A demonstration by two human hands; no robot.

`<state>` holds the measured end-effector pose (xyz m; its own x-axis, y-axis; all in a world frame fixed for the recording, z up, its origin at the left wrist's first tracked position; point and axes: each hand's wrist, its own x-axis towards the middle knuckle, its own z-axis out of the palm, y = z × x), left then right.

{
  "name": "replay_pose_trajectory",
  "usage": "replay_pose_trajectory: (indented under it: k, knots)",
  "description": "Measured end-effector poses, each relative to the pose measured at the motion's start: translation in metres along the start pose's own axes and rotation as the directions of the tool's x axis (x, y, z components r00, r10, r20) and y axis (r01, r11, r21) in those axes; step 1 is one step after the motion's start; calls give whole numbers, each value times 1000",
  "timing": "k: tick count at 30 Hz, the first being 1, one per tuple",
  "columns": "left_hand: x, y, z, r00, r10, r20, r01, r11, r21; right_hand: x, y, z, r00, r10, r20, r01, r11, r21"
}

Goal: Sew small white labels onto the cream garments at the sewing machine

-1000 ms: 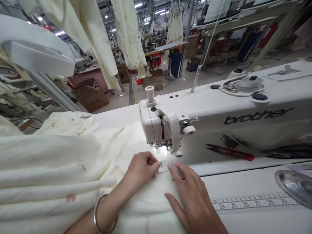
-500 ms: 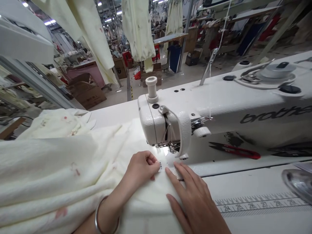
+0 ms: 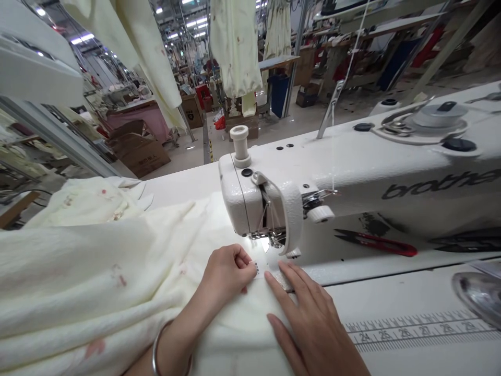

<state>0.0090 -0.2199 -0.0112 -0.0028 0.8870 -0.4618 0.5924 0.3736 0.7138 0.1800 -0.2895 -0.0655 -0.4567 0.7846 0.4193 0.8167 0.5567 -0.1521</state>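
Note:
Pale cream fabric with faint reddish prints spreads across the left of the sewing machine and under its needle area. My left hand, a silver bangle on its wrist, pinches a small white label with dark print between thumb and forefinger, just in front of the presser foot. My right hand lies flat with fingers spread, its fingertips on the fabric edge right of the label. How the fabric sits beneath the foot is partly hidden by the machine head.
Red-handled thread snips and a dark tool lie under the machine arm. A printed ruler scale runs along the table's front, with a shiny metal object at the right. Cream garments hang behind.
The view has shifted slightly. Both hands keep nearly the same place and pose, with the label still pinched by my left hand. The hanging garment appears a little further right.

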Motion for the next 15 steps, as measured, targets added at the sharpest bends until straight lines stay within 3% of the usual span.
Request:
replay_pose_trajectory:
  k: [15]
  knots:
    - [-1, 2, 0, 1000, 21, -6, -21, 999, 33, 3, -1, 1, 997, -32, -75, 30, 999, -17]
